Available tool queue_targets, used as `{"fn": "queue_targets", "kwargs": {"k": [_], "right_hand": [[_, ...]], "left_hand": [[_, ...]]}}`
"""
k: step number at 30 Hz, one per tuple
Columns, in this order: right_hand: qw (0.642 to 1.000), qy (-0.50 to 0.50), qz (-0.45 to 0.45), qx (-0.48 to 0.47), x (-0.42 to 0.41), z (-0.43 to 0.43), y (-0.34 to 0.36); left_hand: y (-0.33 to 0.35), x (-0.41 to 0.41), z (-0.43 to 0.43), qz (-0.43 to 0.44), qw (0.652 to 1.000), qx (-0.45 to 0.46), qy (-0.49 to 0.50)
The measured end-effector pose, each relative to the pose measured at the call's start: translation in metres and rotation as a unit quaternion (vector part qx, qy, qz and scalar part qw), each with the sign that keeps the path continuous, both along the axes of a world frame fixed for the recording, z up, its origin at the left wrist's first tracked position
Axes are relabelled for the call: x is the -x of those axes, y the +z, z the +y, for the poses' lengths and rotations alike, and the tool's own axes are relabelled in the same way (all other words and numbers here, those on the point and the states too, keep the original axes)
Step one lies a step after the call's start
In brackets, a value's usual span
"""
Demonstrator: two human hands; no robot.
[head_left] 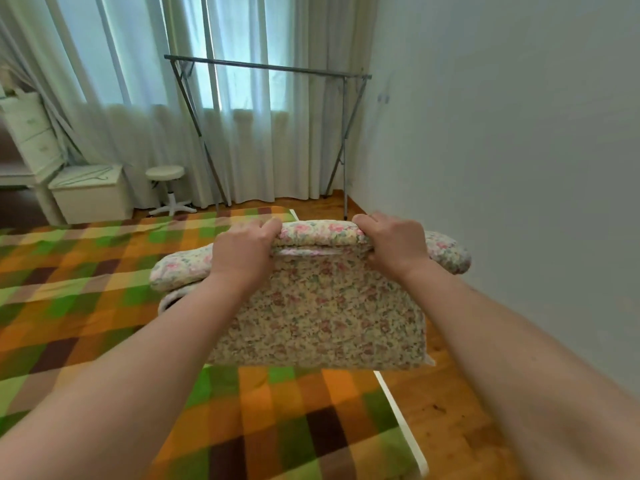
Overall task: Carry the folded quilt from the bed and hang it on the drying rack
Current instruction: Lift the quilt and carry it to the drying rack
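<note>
Floral quilt (322, 306) (bed (86, 289) green-orange plaid)

Soft daylight is let in through long white curtains (114, 81). A plain pale wall (502, 133) is seen on the right, and the floor (446, 410) is made of brown wood. On the left a round white stool (165, 173) is placed beside a white box (91, 199) — white drawers (33, 133) are set behind it.

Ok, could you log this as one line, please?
carry | left hand, right hand: grip quilt | quilt: over bed edge | drying rack: ahead, bare
</note>
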State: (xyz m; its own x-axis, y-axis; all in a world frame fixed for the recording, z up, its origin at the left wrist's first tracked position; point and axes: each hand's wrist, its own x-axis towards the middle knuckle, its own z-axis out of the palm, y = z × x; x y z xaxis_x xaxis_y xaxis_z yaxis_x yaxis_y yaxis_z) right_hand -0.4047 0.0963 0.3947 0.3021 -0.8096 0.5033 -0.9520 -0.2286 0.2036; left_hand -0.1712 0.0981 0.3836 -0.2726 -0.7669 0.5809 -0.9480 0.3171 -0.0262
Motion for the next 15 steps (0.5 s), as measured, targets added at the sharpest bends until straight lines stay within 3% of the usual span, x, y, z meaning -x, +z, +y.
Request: {"fn": "queue_targets", "kwargs": {"k": [15], "right_hand": [[0.999,-0.034,0.031,-0.019,0.249,0.012,0.005]], "left_hand": [[-0.003,0.251,-0.003,-0.001,1.000,-0.017,0.005]]}}
